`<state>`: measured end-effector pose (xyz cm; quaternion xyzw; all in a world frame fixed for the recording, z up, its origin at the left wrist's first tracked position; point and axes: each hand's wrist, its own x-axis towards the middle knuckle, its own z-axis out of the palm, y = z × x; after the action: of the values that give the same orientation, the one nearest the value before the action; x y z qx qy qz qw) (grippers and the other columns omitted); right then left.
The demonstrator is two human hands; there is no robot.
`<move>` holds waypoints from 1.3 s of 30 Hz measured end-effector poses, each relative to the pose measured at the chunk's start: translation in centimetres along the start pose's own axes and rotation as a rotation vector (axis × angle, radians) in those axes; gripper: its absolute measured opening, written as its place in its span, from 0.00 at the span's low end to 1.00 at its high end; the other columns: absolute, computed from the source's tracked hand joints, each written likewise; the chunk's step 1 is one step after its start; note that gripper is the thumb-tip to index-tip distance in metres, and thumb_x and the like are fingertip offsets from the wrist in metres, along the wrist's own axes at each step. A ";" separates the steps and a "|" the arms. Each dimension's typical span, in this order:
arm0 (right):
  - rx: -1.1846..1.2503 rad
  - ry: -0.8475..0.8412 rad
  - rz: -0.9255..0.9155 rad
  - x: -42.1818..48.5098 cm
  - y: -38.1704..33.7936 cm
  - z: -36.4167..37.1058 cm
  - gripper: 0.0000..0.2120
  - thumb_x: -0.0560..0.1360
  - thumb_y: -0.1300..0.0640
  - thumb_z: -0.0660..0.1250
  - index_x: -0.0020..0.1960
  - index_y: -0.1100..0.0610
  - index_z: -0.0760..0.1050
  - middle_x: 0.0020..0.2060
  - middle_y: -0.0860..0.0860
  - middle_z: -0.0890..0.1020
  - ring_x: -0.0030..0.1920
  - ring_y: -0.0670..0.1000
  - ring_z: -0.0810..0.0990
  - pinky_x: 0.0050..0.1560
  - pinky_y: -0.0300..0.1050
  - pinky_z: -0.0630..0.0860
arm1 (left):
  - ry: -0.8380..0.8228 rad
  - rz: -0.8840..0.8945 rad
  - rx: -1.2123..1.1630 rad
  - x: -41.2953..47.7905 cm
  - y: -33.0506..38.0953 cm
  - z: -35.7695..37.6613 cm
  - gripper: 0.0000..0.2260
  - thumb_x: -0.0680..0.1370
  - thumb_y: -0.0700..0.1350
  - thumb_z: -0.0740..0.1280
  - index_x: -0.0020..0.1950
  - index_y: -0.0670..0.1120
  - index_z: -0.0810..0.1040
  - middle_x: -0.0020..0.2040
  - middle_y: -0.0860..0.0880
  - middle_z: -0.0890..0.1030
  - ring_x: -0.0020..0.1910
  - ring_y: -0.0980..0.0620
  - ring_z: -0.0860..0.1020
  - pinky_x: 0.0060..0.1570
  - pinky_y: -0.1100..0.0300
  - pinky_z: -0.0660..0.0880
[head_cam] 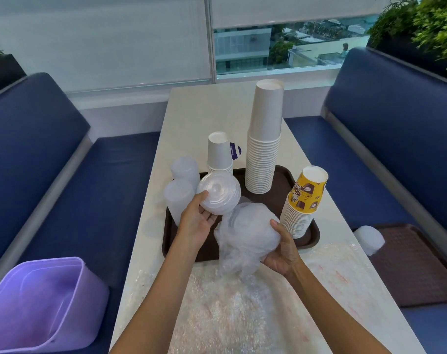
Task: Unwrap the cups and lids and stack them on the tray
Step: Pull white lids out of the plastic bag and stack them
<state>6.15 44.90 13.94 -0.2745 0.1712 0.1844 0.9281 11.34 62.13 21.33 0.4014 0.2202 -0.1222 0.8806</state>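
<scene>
Lids (219, 192) in left hand (195, 221); wrapped lids (248, 233) in right hand (283, 247).

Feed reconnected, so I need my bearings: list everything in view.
tray: one, dark brown, on table
tall cup stack: one, white, tray's far side
short cup stack: one, white, tray's far left
printed cup stack: one, yellow, tray's right edge
lid stacks: two, frosted, tray's left edge
wrapped bundle: one, clear, above tray
loose lids: few, clear, above tray
bin: one, purple, left bench
second tray: one, brown, right bench
stray lid stack: one, frosted, second tray
left hand: holds loose lids
right hand: grips wrapped bundle
</scene>
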 end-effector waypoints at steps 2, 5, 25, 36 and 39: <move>0.003 0.007 0.000 -0.6 -0.1 -0.5 0.51 0.41 0.55 0.86 0.62 0.58 0.72 0.51 0.61 0.83 0.52 0.62 0.80 0.46 0.60 0.81 | 0.020 -0.015 -0.040 0.4 0.1 -0.2 0.05 0.78 0.38 0.63 0.53 0.44 0.74 0.52 0.44 0.78 0.50 0.49 0.77 0.49 0.58 0.75; 0.041 0.002 -0.016 -1.4 -0.2 -1.1 0.51 0.38 0.56 0.86 0.60 0.58 0.72 0.48 0.61 0.83 0.49 0.62 0.82 0.42 0.59 0.81 | 0.087 -0.047 -0.133 1.1 -0.4 -0.8 0.11 0.78 0.37 0.64 0.60 0.43 0.71 0.57 0.43 0.75 0.56 0.47 0.75 0.54 0.56 0.73; 0.149 0.001 -0.091 -2.0 -0.7 -3.0 0.52 0.35 0.58 0.86 0.57 0.57 0.72 0.44 0.61 0.84 0.42 0.62 0.84 0.37 0.60 0.81 | 0.396 0.164 0.782 7.8 -7.1 -3.4 0.15 0.78 0.40 0.66 0.62 0.34 0.74 0.62 0.38 0.76 0.58 0.42 0.75 0.54 0.54 0.72; 0.133 0.025 -0.077 -1.4 -0.6 -3.7 0.51 0.36 0.58 0.86 0.58 0.57 0.72 0.44 0.61 0.84 0.42 0.62 0.84 0.37 0.59 0.81 | 0.119 0.322 1.772 8.2 -7.7 -4.0 0.48 0.70 0.61 0.72 0.78 0.48 0.46 0.76 0.41 0.52 0.75 0.41 0.54 0.66 0.46 0.65; 0.125 0.040 -0.077 -1.1 -0.7 -3.8 0.52 0.36 0.58 0.86 0.59 0.56 0.71 0.45 0.60 0.84 0.43 0.61 0.84 0.38 0.59 0.82 | 0.085 0.292 1.857 8.7 -7.6 -3.5 0.47 0.71 0.60 0.71 0.78 0.47 0.45 0.75 0.40 0.55 0.73 0.40 0.57 0.64 0.46 0.67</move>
<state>4.74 41.90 11.75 -0.2261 0.1903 0.1319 0.9462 14.88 59.52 10.10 0.9708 0.0142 -0.1225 0.2059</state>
